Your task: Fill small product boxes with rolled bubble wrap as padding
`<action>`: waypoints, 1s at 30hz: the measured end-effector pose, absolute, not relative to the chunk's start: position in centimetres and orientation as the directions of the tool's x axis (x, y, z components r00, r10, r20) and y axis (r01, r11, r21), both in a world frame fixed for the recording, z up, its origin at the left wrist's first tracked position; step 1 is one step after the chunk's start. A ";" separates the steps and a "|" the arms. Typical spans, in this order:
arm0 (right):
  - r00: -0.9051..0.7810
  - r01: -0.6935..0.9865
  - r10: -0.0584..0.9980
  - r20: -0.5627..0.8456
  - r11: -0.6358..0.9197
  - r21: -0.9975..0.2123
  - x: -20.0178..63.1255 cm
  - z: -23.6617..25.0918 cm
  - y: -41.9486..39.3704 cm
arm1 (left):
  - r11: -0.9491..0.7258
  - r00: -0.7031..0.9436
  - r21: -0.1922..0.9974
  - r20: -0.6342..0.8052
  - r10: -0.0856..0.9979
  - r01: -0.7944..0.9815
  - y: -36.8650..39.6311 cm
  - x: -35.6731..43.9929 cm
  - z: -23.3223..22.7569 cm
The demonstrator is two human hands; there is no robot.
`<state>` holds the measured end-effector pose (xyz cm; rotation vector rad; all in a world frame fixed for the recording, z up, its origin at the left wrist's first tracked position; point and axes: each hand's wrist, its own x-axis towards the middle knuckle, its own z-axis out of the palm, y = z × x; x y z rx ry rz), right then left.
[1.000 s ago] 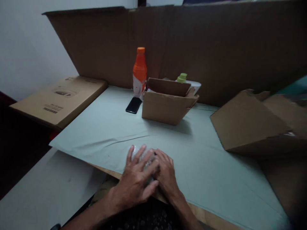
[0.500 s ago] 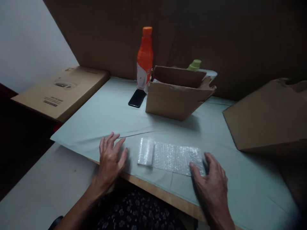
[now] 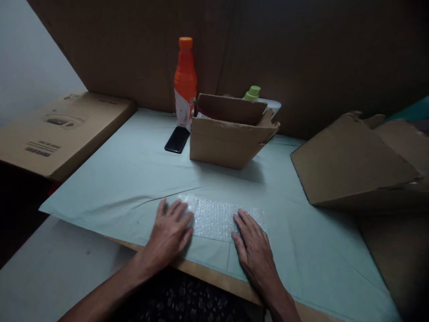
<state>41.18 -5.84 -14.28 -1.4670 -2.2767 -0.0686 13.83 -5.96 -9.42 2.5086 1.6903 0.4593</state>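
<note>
A strip of clear bubble wrap lies flat on the cloth-covered table near its front edge. My left hand rests over its left end, fingers spread and holding nothing. On the right end lies my right hand, palm down with the fingers stretched out over the plastic. Both ends of the strip are partly hidden under the hands.
An open cardboard box stands beyond the wrap, a green-capped bottle behind it. Left of it are an orange bottle and a black phone. Larger cartons flank the table: a flat box and an angled box.
My left hand has come down onto the wrap's left end, where a folded-over flap stood; the strip now looks flatter. My right hand has moved further over the wrap. The view has shifted right.
</note>
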 end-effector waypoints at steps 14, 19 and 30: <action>-0.374 0.892 0.854 0.361 0.438 -0.113 45.1 -12.5 -5.8 | -0.064 0.055 0.018 0.320 0.946 0.998 -3.8 5.6 -7.9; -0.474 0.819 0.805 0.356 0.552 -0.156 41.4 -10.4 -4.0 | -0.480 0.393 0.094 0.450 0.802 0.872 -3.4 12.3 -8.1; -0.349 0.893 0.888 0.299 0.412 -0.180 50.5 -12.8 -5.1 | -0.310 0.296 0.101 0.138 0.945 0.945 -4.2 4.1 -11.6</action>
